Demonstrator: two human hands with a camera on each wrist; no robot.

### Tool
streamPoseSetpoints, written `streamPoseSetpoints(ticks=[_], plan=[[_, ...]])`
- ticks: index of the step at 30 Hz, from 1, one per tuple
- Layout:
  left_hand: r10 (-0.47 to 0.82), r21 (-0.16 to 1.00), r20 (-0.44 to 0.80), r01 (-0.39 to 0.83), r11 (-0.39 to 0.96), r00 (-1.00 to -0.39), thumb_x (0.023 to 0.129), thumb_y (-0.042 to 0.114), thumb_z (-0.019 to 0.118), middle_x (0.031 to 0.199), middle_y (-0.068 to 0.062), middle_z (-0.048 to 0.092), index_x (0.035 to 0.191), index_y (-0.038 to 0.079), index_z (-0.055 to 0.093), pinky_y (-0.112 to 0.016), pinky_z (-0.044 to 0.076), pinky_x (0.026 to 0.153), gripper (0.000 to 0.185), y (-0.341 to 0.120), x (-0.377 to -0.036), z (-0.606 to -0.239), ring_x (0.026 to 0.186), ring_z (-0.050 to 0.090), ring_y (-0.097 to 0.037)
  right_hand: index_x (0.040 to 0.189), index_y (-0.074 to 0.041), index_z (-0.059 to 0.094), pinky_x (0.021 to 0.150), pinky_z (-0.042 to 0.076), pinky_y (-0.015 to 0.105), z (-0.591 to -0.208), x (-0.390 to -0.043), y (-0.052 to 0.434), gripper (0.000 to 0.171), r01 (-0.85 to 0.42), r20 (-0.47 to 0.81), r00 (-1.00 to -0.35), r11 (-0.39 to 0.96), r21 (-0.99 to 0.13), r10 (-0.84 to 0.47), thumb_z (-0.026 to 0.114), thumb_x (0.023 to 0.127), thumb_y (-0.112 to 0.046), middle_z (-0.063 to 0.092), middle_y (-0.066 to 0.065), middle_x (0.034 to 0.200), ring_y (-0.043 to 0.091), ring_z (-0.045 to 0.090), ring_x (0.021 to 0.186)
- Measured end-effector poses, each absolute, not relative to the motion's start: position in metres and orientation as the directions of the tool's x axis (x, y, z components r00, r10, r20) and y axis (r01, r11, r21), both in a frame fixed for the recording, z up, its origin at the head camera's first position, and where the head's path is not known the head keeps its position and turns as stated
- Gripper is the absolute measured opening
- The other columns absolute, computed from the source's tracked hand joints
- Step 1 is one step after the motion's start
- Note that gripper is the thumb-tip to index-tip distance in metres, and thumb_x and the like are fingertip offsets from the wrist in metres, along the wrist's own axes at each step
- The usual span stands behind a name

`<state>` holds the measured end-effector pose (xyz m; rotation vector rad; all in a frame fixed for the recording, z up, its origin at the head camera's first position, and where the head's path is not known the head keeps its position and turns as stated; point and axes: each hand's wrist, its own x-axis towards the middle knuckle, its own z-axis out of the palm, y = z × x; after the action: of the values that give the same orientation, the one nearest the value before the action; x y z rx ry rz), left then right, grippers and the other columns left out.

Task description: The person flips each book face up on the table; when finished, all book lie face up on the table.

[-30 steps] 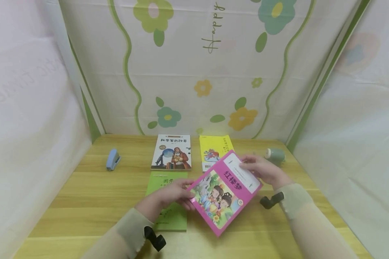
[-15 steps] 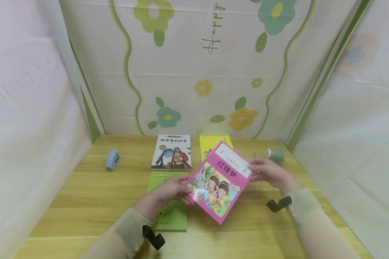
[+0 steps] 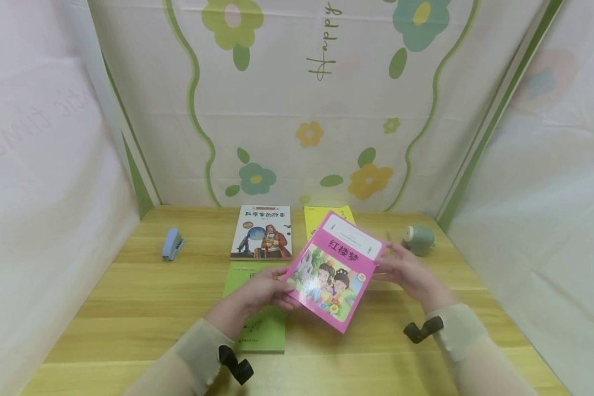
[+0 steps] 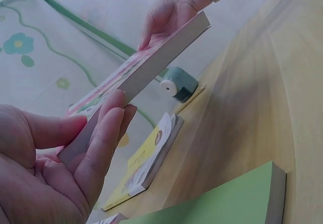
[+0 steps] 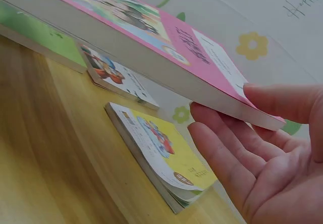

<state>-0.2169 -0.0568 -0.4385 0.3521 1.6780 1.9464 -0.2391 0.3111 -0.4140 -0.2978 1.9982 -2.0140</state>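
Observation:
Both hands hold a pink book [image 3: 334,272] with two cartoon figures on its cover, tilted and raised above the table. My left hand [image 3: 262,291] grips its left edge, thumb on the cover and fingers beneath, as the left wrist view shows. At the upper right corner my right hand [image 3: 408,269] pinches the book, thumb on top and fingers under it. A green book [image 3: 262,333] lies on the table below my left hand, partly hidden by it. Behind the pink book, a yellow book [image 5: 166,148] lies flat, partly covered in the head view.
A white book [image 3: 262,231] with a robed figure lies at the back, just beyond the green one. On the left stands a blue stapler [image 3: 172,243]. A grey-green pencil sharpener [image 3: 419,240] sits back right, with a pencil [image 4: 192,99] beside it. Floral cloth [image 3: 307,99] surrounds the table.
The pink book has turned to stand more upright in view and shifted slightly up and left. My right hand moved outward, then back in and lower along its corner; the left hand barely moved.

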Motion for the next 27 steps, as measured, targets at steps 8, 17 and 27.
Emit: streamPoseSetpoints(ticks=[8, 17, 27], plan=[[0.581, 0.962, -0.16, -0.257, -0.088, -0.798, 0.095, 0.0, 0.056, 0.094, -0.026, 0.069, 0.14, -0.01, 0.043, -0.04, 0.06, 0.075, 0.048, -0.053, -0.214, -0.444, 0.079, 0.072, -0.029, 0.145, -0.005, 0.026, 0.086, 0.056, 0.051, -0.422, -0.237, 0.301, 0.062, 0.075, -0.081, -0.967, 0.034, -0.997, -0.242, 0.061, 0.094, -0.002, 0.067, 0.022, 0.112, 0.035, 0.068, 0.095], [0.629, 0.969, -0.154, -0.242, -0.055, -0.762, 0.096, 0.008, 0.059, 0.099, -0.024, 0.07, 0.132, -0.006, 0.053, -0.043, 0.06, 0.076, 0.038, -0.044, -0.207, -0.455, 0.086, 0.071, -0.035, 0.15, -0.007, 0.026, 0.082, 0.058, 0.046, -0.425, -0.237, 0.301, 0.065, 0.103, -0.109, -0.978, 0.042, -0.994, -0.178, 0.059, 0.094, -0.002, 0.069, 0.019, 0.107, 0.03, 0.069, 0.088], [0.661, 0.975, -0.208, -0.204, 0.084, -0.721, 0.095, 0.014, 0.062, 0.094, -0.019, 0.072, 0.111, -0.003, 0.067, -0.041, 0.061, 0.07, 0.024, -0.043, -0.199, -0.456, 0.08, 0.071, -0.032, 0.152, -0.007, 0.027, 0.08, 0.058, 0.045, -0.428, -0.238, 0.303, 0.066, 0.106, -0.119, -0.98, 0.082, -0.991, -0.16, 0.059, 0.095, -0.005, 0.069, 0.018, 0.107, 0.028, 0.068, 0.089]])
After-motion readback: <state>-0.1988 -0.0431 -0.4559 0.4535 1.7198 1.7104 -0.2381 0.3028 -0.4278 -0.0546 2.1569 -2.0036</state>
